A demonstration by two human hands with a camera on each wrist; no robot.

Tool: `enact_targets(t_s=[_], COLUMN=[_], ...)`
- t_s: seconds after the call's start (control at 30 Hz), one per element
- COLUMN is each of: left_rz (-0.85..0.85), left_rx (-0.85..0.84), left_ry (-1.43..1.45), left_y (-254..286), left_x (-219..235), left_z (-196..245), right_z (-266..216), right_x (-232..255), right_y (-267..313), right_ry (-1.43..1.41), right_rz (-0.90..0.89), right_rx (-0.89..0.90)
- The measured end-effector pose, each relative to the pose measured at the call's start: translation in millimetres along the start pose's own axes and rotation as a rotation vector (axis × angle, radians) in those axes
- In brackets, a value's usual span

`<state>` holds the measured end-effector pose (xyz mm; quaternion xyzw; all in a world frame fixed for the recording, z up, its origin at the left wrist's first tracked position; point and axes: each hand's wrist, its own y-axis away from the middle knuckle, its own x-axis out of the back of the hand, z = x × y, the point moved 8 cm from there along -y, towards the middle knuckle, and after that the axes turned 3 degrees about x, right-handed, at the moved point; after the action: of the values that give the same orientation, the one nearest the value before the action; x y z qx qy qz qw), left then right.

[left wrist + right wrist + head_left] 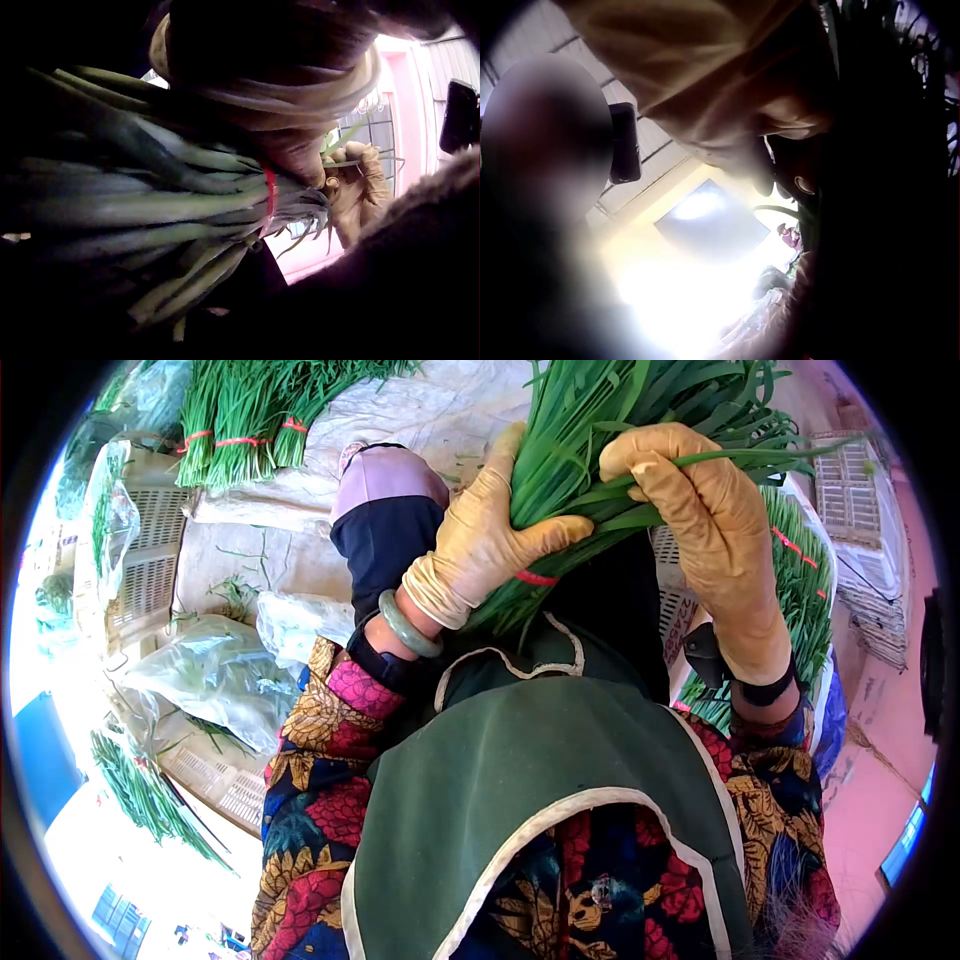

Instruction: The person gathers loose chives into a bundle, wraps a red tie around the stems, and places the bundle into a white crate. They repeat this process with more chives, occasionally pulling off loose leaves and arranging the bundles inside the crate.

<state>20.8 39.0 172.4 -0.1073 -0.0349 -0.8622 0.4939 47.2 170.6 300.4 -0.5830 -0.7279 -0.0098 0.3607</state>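
A thick bunch of long green leafy stalks (570,450), tied with a red band (537,577), lies across the lap at the top centre. The gloved left hand (480,540) grips it just above the band, thumb across the stalks. At the bunch's right side the gloved right hand (710,520) pinches a few leaves between curled fingers and thumb. In the left wrist view the pale stalk ends (150,210) fan out from the red band (271,196), and the right hand (360,191) shows behind. The right wrist view is mostly dark, with the right hand's glove (720,67) close up.
Tied green bunches (240,420) lie on a pale cloth (400,405) at the upper left. Clear plastic bags (215,665) and crates (155,520) stand on the left. More bunches (800,560) lie by the right arm, beside a stacked crate (850,490).
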Motion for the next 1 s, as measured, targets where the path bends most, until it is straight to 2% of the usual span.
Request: enact_targets(t_s=[0.07,0.13,0.17,0.23,0.27,0.4,0.5,0.63,0.67,0.77,0.9,1.0], left_rz=[-0.021,0.052,0.09,0.072,0.062,0.041,0.067,0.053,0.055,0.11,0.045,0.019], left_rx=[-0.035,-0.133,-0.183,-0.118,-0.088,-0.051,-0.143,-0.129,-0.121,-0.13,-0.145,-0.076], left_ry=[0.046,0.007,-0.013,0.094,0.148,-0.028,-0.118,-0.097,-0.027,-0.07,0.041,0.196], left_y=[-0.8,-4.0,-4.1,-1.1,-0.1,0.8,0.3,-0.5,0.9,4.7,3.1,3.0], left_x=[-0.9,1.2,2.5,0.2,-0.4,2.3,2.4,0.3,0.7,5.6,3.6,5.6], left_z=[5.2,6.0,6.5,-1.0,-2.4,3.1,3.6,3.7,5.3,10.5,11.5,10.9], right_z=[-3.4,-9.1,-12.7,-14.7,-13.1,-18.8,-19.6,3.6,14.6,24.7,21.9,26.3], right_x=[-0.4,-5.4,-9.7,-20.4,-22.9,-27.1,-24.5,-8.2,-7.7,-7.2,-6.2,-2.1], right_y=[2.7,0.9,-0.3,0.6,1.9,11.3,12.3,12.0,13.6,19.3,22.4,27.8], right_ry=[-0.004,0.033,0.12,0.298,0.293,0.282,0.187,-0.004,-0.16,-0.269,-0.291,-0.35], right_rz=[-0.018,-0.077,-0.106,-0.161,-0.184,-0.167,-0.126,0.0,0.009,0.012,0.038,0.08], right_rx=[-0.05,-0.131,-0.078,0.029,0.056,0.13,0.145,-0.068,-0.203,-0.327,-0.234,-0.255])
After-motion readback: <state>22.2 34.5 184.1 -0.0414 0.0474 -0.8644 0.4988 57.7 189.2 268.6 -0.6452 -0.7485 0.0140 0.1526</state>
